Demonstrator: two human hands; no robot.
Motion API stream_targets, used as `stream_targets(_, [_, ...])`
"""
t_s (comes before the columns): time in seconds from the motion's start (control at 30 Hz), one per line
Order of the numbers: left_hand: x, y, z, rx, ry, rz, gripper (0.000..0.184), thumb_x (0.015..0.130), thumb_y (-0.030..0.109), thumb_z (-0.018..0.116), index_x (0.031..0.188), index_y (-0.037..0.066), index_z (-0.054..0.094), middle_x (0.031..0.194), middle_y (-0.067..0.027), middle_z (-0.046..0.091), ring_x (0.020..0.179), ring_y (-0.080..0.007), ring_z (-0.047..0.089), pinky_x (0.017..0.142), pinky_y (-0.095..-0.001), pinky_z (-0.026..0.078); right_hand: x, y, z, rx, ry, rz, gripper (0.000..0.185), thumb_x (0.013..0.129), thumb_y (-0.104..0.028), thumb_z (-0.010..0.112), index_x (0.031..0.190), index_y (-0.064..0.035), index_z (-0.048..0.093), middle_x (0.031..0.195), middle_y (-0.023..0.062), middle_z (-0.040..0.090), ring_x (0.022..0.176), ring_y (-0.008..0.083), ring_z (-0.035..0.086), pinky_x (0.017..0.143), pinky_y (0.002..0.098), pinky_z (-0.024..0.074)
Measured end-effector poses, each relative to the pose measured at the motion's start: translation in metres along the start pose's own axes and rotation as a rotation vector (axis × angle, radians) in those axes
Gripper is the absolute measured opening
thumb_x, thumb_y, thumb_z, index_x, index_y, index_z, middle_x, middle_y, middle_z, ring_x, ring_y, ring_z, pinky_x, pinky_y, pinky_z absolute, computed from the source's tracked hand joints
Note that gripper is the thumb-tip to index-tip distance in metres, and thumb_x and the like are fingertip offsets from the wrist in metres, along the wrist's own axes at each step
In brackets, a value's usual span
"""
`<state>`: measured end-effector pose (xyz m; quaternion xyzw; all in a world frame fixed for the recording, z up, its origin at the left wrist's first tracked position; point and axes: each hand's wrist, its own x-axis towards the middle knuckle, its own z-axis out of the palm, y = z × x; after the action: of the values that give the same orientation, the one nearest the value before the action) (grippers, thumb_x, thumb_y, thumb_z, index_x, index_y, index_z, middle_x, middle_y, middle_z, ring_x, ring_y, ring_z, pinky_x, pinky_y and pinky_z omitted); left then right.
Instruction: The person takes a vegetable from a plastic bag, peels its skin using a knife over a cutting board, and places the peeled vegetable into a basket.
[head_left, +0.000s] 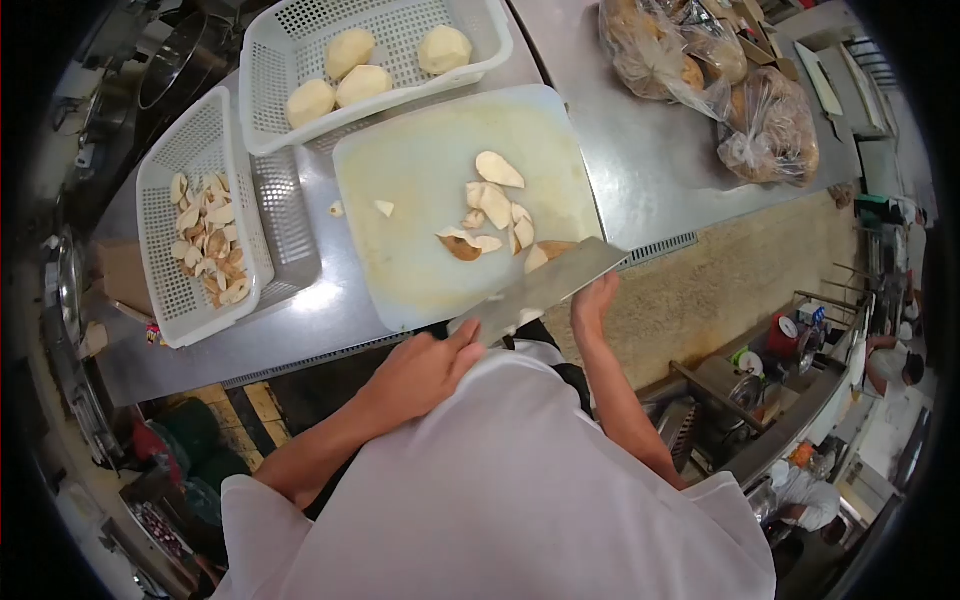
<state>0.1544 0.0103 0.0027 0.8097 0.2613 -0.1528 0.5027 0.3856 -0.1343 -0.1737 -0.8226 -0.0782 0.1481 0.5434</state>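
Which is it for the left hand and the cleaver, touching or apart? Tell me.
Touching. The head view shows the left hand closed at the cleaver's handle end, its fingertips over the corner of the blade.

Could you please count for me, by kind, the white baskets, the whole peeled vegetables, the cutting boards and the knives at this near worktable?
White baskets: 2
Whole peeled vegetables: 4
Cutting boards: 1
Knives: 1
Total: 8

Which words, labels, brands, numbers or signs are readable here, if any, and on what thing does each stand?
No text can be read.
White round dial on the red device: too small to read.
Blue package near it: too blurred.
Cleaver blade: no text seen.
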Motion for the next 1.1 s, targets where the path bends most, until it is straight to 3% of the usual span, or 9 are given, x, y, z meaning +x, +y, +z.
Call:
stream_targets(0.1, [0.060,0.004,0.022,-0.003,0.069,0.032,0.044,0.110,0.036,0.044,0.134,0.001,0.057,0.075,-0.0294,0.065,0.075,-0.0505,0.064,0.070,-0.0537,0.052,-0.001,-0.009,-0.001,-0.031,-0.040,0.148,0.047,0.107,-0.030,0.042,0.117,0.0086,0.068,0.103,0.0243,0.072,0.095,0.0317,0.068,0.087,0.0401,0.0507])
stream_targets(0.17, [0.080,-0.002,0.028,-0.027,0.123,0.076,0.044,0.110,0.036,0.044,0.133,0.000,0.057,0.075,-0.0296,0.065,0.075,-0.0499,0.065,0.070,-0.0535,0.051,-0.004,-0.031,0.000,-0.027,0.011,-0.012,0.045,0.105,-0.026,0.043,0.116,0.0085,0.069,0.104,0.0244,0.073,0.095,0.0328,0.068,0.088,0.0416,0.0508])
stream_targets(0.37, [0.038,-0.024,0.020,-0.195,0.136,0.175,0.048,0.111,0.037,0.043,0.120,-0.006,0.064,0.079,-0.0288,0.067,0.079,-0.0515,0.064,0.073,-0.0524,0.051,-0.003,-0.032,-0.003,-0.094,-0.017,-0.061,0.044,0.105,-0.025,0.043,0.115,0.0079,0.070,0.104,0.0260,0.073,0.096,0.0360,0.069,0.089,0.0424,0.0510])
stream_targets(0.47, [0.061,-0.033,0.026,-0.214,0.225,0.196,0.055,0.112,0.040,0.041,0.102,-0.008,0.065,0.069,-0.0246,0.065,0.062,-0.0442,0.064,0.064,-0.0479,0.051,0.002,-0.032,-0.001,-0.082,-0.026,-0.035,0.044,0.104,-0.025,0.043,0.116,0.0074,0.070,0.103,0.0263,0.073,0.096,0.0370,0.069,0.089,0.0424,0.0511])
stream_targets(0.53, [0.092,-0.016,0.012,-0.331,-0.155,-0.245,0.060,0.112,0.044,0.039,0.084,-0.006,0.058,0.058,-0.0151,0.059,0.044,-0.0285,0.057,0.051,-0.0411,0.048,0.007,-0.028,-0.002,-0.104,-0.034,-0.053,0.043,0.104,-0.026,0.045,0.115,0.0073,0.070,0.102,0.0259,0.073,0.096,0.0366,0.069,0.089,0.0420,0.0512])
stream_targets(0.63, [0.093,-0.019,0.014,-0.495,-0.091,-0.180,0.063,0.112,0.047,0.037,0.073,0.000,0.050,0.051,-0.0053,0.050,0.036,-0.0161,0.048,0.042,-0.0352,0.041,0.015,-0.037,0.000,-0.131,-0.051,-0.075,0.042,0.103,-0.027,0.048,0.115,0.0075,0.070,0.101,0.0252,0.073,0.095,0.0352,0.070,0.089,0.0410,0.0515])
stream_targets(0.77, [0.047,-0.019,-0.001,-0.522,-0.167,-0.242,0.065,0.112,0.049,0.036,0.072,0.000,0.050,0.050,-0.0038,0.049,0.037,-0.0148,0.048,0.040,-0.0341,0.040,0.010,-0.042,-0.002,-0.101,-0.034,-0.051,0.041,0.101,-0.026,0.052,0.114,0.0083,0.071,0.099,0.0239,0.074,0.092,0.0320,0.070,0.087,0.0391,0.0522])
stream_targets(0.97, [0.122,-0.046,0.040,-0.630,-0.083,-0.161,0.063,0.111,0.052,0.038,0.073,0.003,0.051,0.050,-0.0027,0.047,0.036,-0.0128,0.046,0.035,-0.0309,0.037,0.030,-0.041,-0.003,-0.100,-0.176,-0.008,0.041,0.102,-0.027,0.053,0.113,0.0088,0.071,0.100,0.0223,0.075,0.093,0.0300,0.069,0.086,0.0367,0.0513])
stream_targets(1.1, [0.101,-0.013,0.014,-0.483,-0.055,-0.178,0.059,0.111,0.049,0.040,0.083,0.000,0.058,0.052,-0.0053,0.050,0.041,-0.0143,0.051,0.043,-0.0323,0.043,0.021,-0.058,0.002,-0.001,-0.120,0.082,0.044,0.103,-0.030,0.052,0.115,0.0086,0.070,0.101,0.0219,0.075,0.093,0.0300,0.069,0.087,0.0375,0.0509])
